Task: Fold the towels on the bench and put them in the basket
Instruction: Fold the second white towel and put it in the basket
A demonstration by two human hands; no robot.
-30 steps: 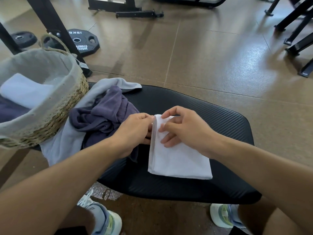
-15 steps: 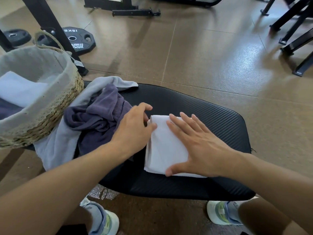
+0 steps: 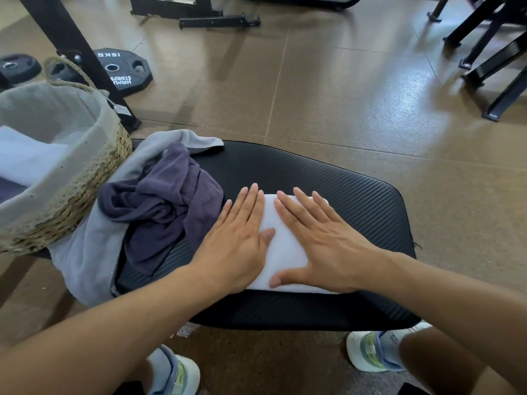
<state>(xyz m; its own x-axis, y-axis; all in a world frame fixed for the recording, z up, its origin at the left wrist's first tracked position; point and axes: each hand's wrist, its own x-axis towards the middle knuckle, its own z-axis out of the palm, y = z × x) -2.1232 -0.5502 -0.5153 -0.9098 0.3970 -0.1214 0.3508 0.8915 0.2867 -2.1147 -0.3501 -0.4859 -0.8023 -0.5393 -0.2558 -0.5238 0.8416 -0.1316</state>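
Both hands are lying flat, fingers straight and spread a little, palms down on the folded white towel (image 3: 281, 246). Left hand (image 3: 238, 246) is pressing the towel's left side, its outer fingers reaching past the edge toward the dark cloth. Right hand (image 3: 322, 246) is covering the right side, thumb stretched along the near edge. Neither hand is gripping anything.

The white towel is lying near the front middle of the black padded bench (image 3: 356, 195), folded into a compact rectangle. Just left of it, a crumpled dark purple towel (image 3: 165, 206) is sitting on top of a light grey towel (image 3: 94, 252), which is draping off the bench's left front edge.

At the bench's left end, the woven basket (image 3: 94, 178) with a grey fabric liner is standing upright, touching the grey towel. Folded cloth, pale and dark, is showing inside it.

Beyond: brown tiled floor (image 3: 342, 95), a black weight plate (image 3: 122, 71) lying flat, black equipment frames. Sneakers (image 3: 368, 352) are showing below the bench.
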